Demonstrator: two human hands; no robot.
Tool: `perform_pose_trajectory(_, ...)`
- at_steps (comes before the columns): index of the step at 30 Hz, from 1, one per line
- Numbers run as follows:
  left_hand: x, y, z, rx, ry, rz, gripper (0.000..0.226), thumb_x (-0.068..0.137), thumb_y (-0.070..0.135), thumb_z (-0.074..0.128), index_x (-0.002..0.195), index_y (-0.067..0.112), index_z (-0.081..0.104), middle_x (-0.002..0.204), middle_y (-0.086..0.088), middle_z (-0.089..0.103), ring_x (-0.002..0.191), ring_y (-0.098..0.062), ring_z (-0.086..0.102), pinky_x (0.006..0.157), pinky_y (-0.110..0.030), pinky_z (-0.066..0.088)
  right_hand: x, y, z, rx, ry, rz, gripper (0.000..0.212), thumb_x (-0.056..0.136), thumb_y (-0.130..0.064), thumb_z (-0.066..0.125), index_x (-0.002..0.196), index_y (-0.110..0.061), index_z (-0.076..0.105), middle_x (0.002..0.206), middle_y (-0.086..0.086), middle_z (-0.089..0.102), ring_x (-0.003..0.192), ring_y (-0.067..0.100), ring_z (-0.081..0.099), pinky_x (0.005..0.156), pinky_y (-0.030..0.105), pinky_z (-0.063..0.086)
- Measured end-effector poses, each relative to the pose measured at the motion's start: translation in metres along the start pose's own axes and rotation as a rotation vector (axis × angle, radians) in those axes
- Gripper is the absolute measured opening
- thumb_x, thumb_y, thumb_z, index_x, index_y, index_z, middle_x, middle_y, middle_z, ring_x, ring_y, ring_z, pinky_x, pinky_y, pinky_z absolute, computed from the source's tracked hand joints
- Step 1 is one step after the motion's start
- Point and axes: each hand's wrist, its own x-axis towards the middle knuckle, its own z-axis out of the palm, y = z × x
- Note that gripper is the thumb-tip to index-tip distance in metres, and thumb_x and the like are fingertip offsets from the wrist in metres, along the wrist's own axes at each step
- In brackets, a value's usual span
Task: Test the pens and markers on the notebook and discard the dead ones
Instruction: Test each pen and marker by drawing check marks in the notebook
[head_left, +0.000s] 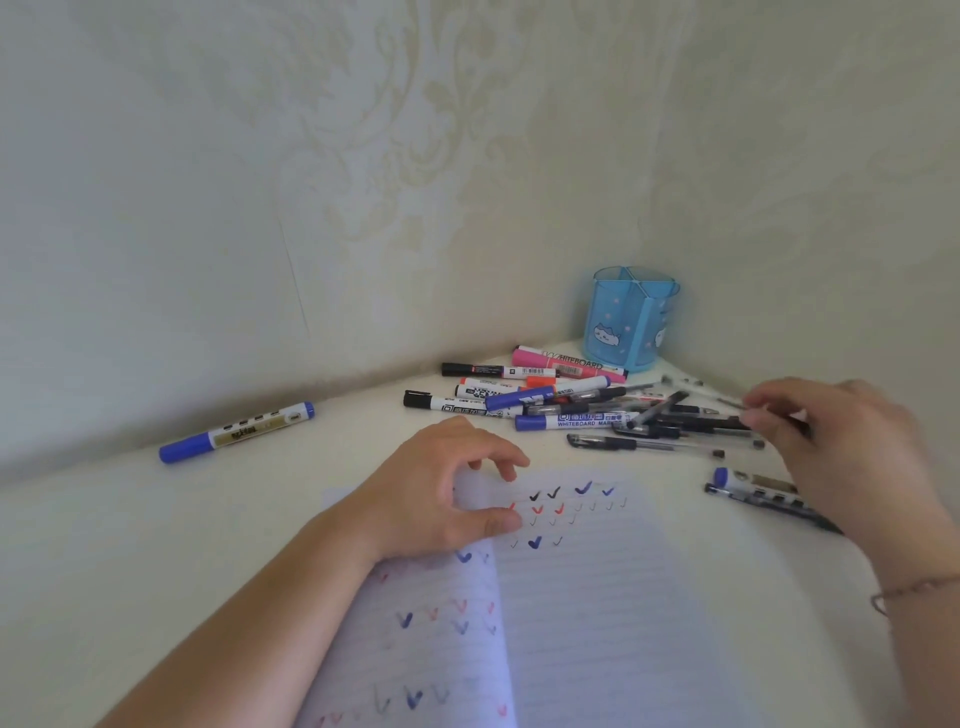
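Note:
An open lined notebook (582, 597) lies on the white table, its pages covered with black, red and blue tick marks. My left hand (441, 493) rests on the notebook's upper left part, fingers curled and apart, holding nothing. My right hand (831, 441) hovers over the right end of a pile of pens and markers (582, 405), fingertips pinched on a thin dark pen (657, 410). A blue marker (236, 432) lies alone at the left. Two more pens (753, 493) lie under my right hand.
A blue translucent pen holder (631, 319) with a cat picture stands in the corner behind the pile. Patterned walls close the table at the back and right. A bracelet (914, 592) circles my right wrist.

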Motion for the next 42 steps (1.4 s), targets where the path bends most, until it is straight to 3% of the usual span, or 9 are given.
perform_pose_trajectory(5, -0.001, -0.002, 0.001, -0.067, 0.026, -0.024, 0.041, 0.071, 0.049, 0.075, 0.109, 0.039, 0.065, 0.101, 0.021, 0.065, 0.096, -0.011, 0.054, 0.087, -0.027, 0.046, 0.002, 0.026, 0.012, -0.141, -0.196, 0.127, 0.010, 0.086, -0.036, 0.065, 0.080, -0.043, 0.069, 0.099, -0.008, 0.068, 0.097, 0.029, 0.054, 0.087, 0.045, 0.046)
perform_pose_trajectory(16, 0.001, -0.001, 0.000, -0.064, 0.064, -0.040, 0.036, 0.074, 0.045, 0.076, 0.108, 0.036, 0.067, 0.099, 0.021, 0.066, 0.094, -0.013, 0.056, 0.082, -0.013, 0.038, 0.013, -0.021, 0.035, -0.013, -0.322, 0.044, 0.017, 0.080, -0.042, 0.065, 0.065, -0.047, 0.058, 0.097, -0.011, 0.065, 0.096, 0.021, 0.057, 0.082, 0.040, 0.052)
perform_pose_trajectory(22, 0.001, 0.000, 0.001, -0.069, 0.070, -0.044, 0.032, 0.075, 0.044, 0.074, 0.106, 0.040, 0.066, 0.097, 0.022, 0.066, 0.094, -0.012, 0.055, 0.079, -0.011, 0.038, 0.011, -0.035, 0.039, -0.206, -0.362, 0.033, 0.016, 0.089, -0.041, 0.055, 0.100, -0.041, 0.067, 0.119, -0.006, 0.053, 0.118, 0.025, 0.037, 0.097, 0.038, 0.040)
perform_pose_trajectory(27, 0.003, 0.002, 0.002, -0.041, 0.151, -0.025, 0.024, 0.082, 0.031, 0.074, 0.104, 0.037, 0.067, 0.097, 0.020, 0.066, 0.091, -0.012, 0.056, 0.079, -0.010, 0.038, 0.006, -0.032, 0.043, -0.143, -0.299, -0.003, 0.007, 0.091, -0.029, 0.058, 0.094, -0.033, 0.063, 0.111, -0.006, 0.058, 0.112, 0.022, 0.037, 0.086, 0.036, 0.029)
perform_pose_trajectory(30, 0.004, 0.003, 0.001, -0.024, 0.247, 0.007, 0.030, 0.085, 0.033, 0.072, 0.113, 0.036, 0.063, 0.109, 0.021, 0.062, 0.095, -0.008, 0.056, 0.082, -0.008, 0.036, 0.003, -0.037, 0.040, -0.033, -0.042, -0.108, 0.010, 0.086, -0.019, 0.067, 0.089, -0.028, 0.065, 0.094, -0.008, 0.066, 0.100, 0.023, 0.044, 0.076, 0.032, 0.023)
perform_pose_trajectory(33, 0.007, 0.006, 0.001, 0.204, 0.303, 0.119, 0.044, 0.088, 0.051, 0.061, 0.126, 0.028, 0.059, 0.123, 0.016, 0.059, 0.108, 0.001, 0.051, 0.094, -0.015, 0.037, -0.005, -0.062, 0.036, 0.057, 0.065, -0.297, 0.012, 0.082, -0.016, 0.071, 0.086, -0.025, 0.067, 0.085, -0.011, 0.066, 0.087, 0.024, 0.054, 0.072, 0.035, 0.036)
perform_pose_trajectory(35, 0.010, 0.008, 0.002, 0.368, 0.320, 0.191, 0.045, 0.091, 0.054, 0.054, 0.121, 0.022, 0.063, 0.117, 0.010, 0.064, 0.103, -0.010, 0.056, 0.089, -0.026, 0.044, -0.012, -0.079, 0.036, 0.199, 0.038, -0.404, 0.008, 0.086, -0.016, 0.068, 0.087, -0.024, 0.067, 0.084, -0.014, 0.063, 0.082, 0.020, 0.055, 0.071, 0.037, 0.045)
perform_pose_trajectory(38, 0.011, 0.010, 0.005, 0.404, 0.330, 0.239, 0.033, 0.097, 0.042, 0.049, 0.106, 0.016, 0.068, 0.097, 0.006, 0.069, 0.085, -0.017, 0.061, 0.072, -0.035, 0.048, -0.020, -0.097, 0.032, 0.606, 0.004, -0.307, 0.010, 0.091, -0.025, 0.062, 0.082, -0.027, 0.067, 0.078, -0.015, 0.066, 0.077, 0.005, 0.057, 0.071, 0.014, 0.044)
perform_pose_trajectory(42, 0.007, 0.016, 0.008, 0.207, 0.278, 0.182, 0.028, 0.099, 0.034, 0.041, 0.107, 0.014, 0.059, 0.093, 0.007, 0.063, 0.080, -0.007, 0.052, 0.070, -0.020, 0.042, -0.031, -0.110, 0.024, 1.336, -0.188, -0.083, 0.016, 0.074, -0.032, 0.077, 0.082, -0.024, 0.066, 0.060, -0.006, 0.063, 0.053, 0.013, 0.054, 0.054, 0.017, 0.045)
